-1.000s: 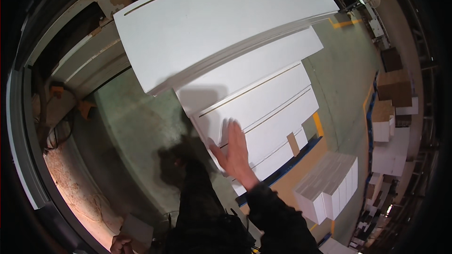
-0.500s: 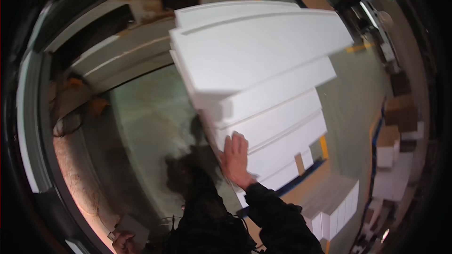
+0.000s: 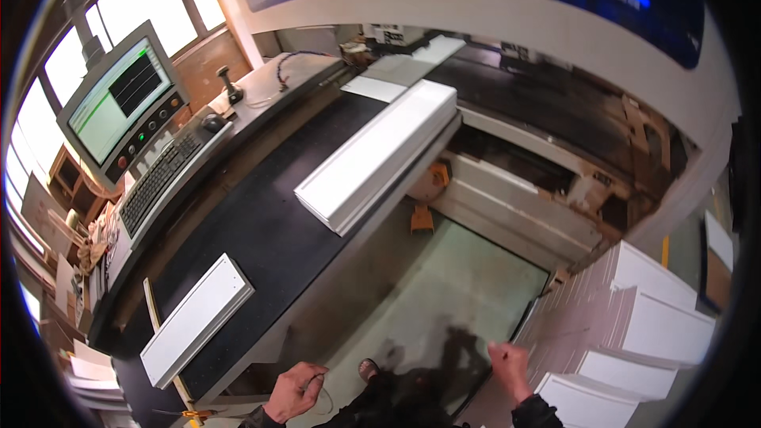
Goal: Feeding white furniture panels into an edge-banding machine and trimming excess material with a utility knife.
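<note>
White panels stacked by the machine table, one hand on the pile

The stepped stack of white panels (image 3: 634, 325) sits low on the right, flat boards piled with their edges staggered, just beside the greenish floor (image 3: 452, 293). Over on the black machine table (image 3: 261, 230) there's a long white panel (image 3: 380, 150) lying flat and a shorter white panel (image 3: 198, 317) nearer the front edge, well apart from the stack. The right hand (image 3: 509, 366) is up against the stack's near corner, fingers loosely curled, touching but not gripping as far as I can tell. The left hand (image 3: 295, 391) hangs half closed just below the table's edge, with a thin looped cord or wire at its fingers.
</note>
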Motion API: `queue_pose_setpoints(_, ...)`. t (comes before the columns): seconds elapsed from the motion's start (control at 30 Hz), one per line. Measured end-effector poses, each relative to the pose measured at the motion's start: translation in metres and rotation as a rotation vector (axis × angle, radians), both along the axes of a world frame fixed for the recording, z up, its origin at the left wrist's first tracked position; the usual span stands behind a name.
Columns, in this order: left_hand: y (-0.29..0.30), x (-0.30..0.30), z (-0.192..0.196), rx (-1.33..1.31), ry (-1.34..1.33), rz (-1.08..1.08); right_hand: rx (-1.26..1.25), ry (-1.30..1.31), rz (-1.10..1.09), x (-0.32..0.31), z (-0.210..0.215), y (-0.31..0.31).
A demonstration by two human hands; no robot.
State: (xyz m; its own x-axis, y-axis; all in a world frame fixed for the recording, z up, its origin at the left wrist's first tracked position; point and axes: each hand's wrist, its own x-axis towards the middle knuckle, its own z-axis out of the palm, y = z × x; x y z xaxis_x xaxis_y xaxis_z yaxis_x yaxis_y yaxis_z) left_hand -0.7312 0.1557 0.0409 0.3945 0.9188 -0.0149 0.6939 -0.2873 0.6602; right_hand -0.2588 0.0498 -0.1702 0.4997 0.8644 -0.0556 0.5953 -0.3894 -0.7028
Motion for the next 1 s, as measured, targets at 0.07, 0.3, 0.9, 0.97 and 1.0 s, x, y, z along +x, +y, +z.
queue_pose_setpoints(0.07,0.014,-0.031,0.002,0.073,-0.050,0.088,0.215,0.206,-0.009,-0.011,0.053,0.089)
queue_pose_setpoints(0.3,0.068,-0.131,0.044,0.339,-0.171,0.264,0.349,0.676,-0.024,-0.054,0.152,0.337)
queue_pose_setpoints(0.9,0.243,-0.108,-0.075,0.453,-0.208,0.584,0.325,0.507,-0.369,-0.084,0.127,0.711)
queue_pose_setpoints(0.97,0.247,-0.110,-0.095,0.452,-0.208,0.651,0.133,0.395,-0.314,-0.105,0.135,0.718)
queue_pose_setpoints(1.0,0.254,-0.110,-0.102,0.432,-0.181,0.659,0.154,0.399,-0.331,-0.103,0.133,0.720)
